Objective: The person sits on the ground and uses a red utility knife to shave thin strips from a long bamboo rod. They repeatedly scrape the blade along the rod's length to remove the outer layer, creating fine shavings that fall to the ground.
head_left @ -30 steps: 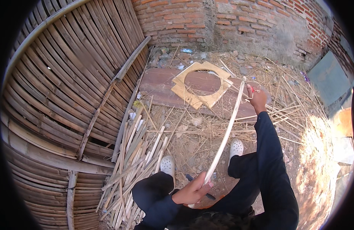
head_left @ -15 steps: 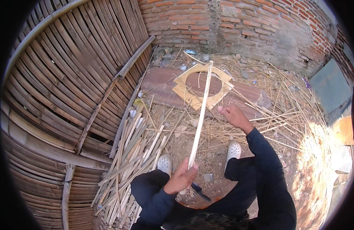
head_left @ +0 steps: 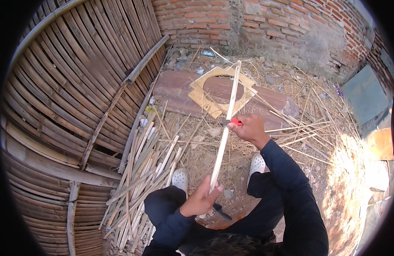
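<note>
Dark navy long sleeves, dark trousers, white perforated clogs.

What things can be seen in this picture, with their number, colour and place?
long pale bamboo strip: one, pale tan, held in the middle, pointing away
small red-handled tool: one, red, at the strip, in the right hand
flat tan board frame with a round hole: one, tan, on the ground ahead
pile of split bamboo sticks: many, pale, ground at left
woven bamboo panel: one, brown, left side
red brick wall: one, red, at the far side
white perforated shoes: two, white, on the feet
left hand: one, grips the strip's near end
right hand: one, on the strip higher up
</note>
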Available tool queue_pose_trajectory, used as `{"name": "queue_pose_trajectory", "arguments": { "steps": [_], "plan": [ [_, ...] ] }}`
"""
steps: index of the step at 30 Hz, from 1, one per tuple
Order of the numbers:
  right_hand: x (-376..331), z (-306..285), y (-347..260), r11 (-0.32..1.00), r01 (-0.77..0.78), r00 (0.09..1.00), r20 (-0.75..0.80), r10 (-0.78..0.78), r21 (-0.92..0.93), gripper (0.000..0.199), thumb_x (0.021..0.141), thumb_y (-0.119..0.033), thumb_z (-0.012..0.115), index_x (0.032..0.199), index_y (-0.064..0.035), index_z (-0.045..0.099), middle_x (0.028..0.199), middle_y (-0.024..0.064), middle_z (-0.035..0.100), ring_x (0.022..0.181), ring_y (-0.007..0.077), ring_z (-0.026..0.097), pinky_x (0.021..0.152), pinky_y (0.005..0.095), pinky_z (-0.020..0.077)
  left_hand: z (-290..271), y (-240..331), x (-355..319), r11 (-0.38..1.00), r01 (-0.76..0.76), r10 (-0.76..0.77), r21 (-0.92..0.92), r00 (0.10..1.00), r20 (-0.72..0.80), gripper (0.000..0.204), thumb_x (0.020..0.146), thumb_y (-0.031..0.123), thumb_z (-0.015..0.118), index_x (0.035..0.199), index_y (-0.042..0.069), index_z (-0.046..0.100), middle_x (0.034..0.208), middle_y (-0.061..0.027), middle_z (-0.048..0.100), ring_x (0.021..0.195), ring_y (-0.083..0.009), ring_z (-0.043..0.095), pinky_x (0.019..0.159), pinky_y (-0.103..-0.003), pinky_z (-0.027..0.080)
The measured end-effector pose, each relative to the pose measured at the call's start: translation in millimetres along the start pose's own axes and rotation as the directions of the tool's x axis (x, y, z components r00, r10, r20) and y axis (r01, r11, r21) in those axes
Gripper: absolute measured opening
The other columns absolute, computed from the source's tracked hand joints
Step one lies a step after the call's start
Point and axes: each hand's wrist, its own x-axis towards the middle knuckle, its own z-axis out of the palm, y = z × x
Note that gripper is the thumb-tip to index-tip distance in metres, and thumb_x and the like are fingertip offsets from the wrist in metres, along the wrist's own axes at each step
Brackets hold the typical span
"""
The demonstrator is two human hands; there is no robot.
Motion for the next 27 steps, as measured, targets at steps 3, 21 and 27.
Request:
{"name": "queue_pose_trajectory", "arguments": {
  "steps": [3,21,27],
  "plan": [
    [-19.7,-3.6,-33.0,0.987,0.131,0.973,0.179,-0.146,0.091,0.056,0.078,-0.063,0.063,0.058,-0.0111,0.061,0.047,0.0078,0.052,0.045,0.0287,0.057,0.043,0.0391,0.0417,-6.7,14.4,-6.3,0.989,0.136,-0.138,-0.065,0.990,-0.015,0.015,0.100,0.019,0.051,0.099,0.007,0.041,0.072,0.0010,0.044,0.053,-0.0055,0.042,0.048,-0.024,0.036],
    [-5.6,8.9,-24.4,0.986,0.165,0.977,0.145,-0.159,-0.028,0.055,0.077,-0.067,0.063,0.060,-0.0144,0.065,0.048,0.0065,0.056,0.044,0.0265,0.058,0.042,0.0377,0.0434,-9.3,-5.6,-10.8,0.944,-0.067,0.119,0.322,0.982,-0.144,0.018,0.097,0.015,0.055,0.099,0.004,0.042,0.077,-0.0044,0.046,0.068,-0.0108,0.044,0.060,-0.028,0.040],
    [7.6,15.3,11.8,0.977,0.198,0.979,0.073,-0.192,-0.083,0.056,0.075,-0.068,0.063,0.060,-0.0147,0.061,0.051,0.0058,0.055,0.048,0.0265,0.059,0.045,0.0388,0.0440,-10.2,-7.1,-8.2,0.951,-0.069,0.101,0.301,0.991,-0.090,0.016,0.096,0.010,0.055,0.101,0.005,0.041,0.082,0.0001,0.041,0.071,-0.0050,0.038,0.060,-0.022,0.036]
  ]
}}
